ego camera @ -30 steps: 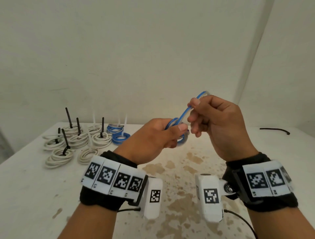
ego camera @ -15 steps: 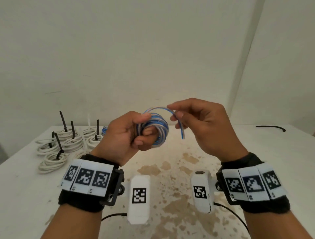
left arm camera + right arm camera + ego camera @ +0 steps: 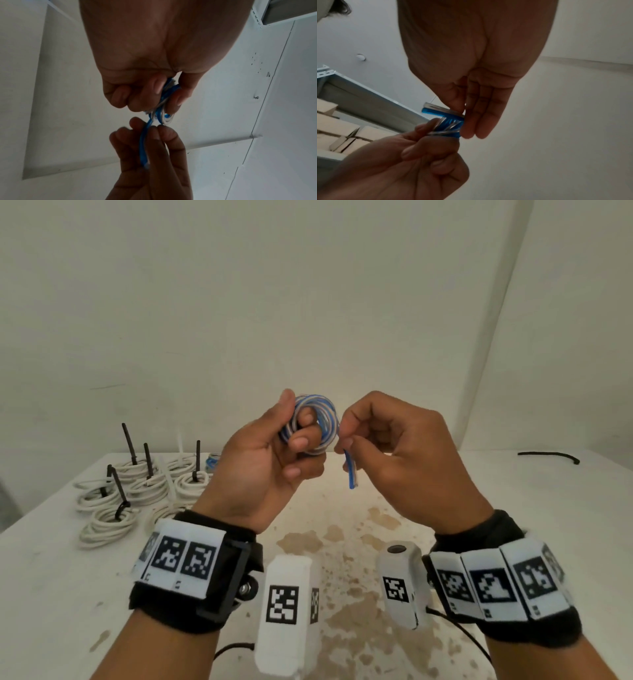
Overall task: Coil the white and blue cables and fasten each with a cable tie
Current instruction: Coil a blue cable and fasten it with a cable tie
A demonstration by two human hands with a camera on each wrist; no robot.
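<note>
My left hand holds a small coil of blue cable up above the table, thumb and curled fingers round its loops. My right hand pinches the cable's loose end between thumb and fingers just right of the coil; the tip hangs down. In the left wrist view the blue cable sits between my left fingertips, and the free end runs down into the right hand. In the right wrist view the cable's free end juts left from my right fingers, above the coil.
Several white cable coils fastened with upright black ties lie at the table's far left, with a blue coil behind them. A black cable tie lies far right. The white table is stained in the middle.
Both hands have risen slightly. The right hand carried the cable's end over the coil and down its right side, so the tip now hangs downward. The left hand turned palm toward me.
</note>
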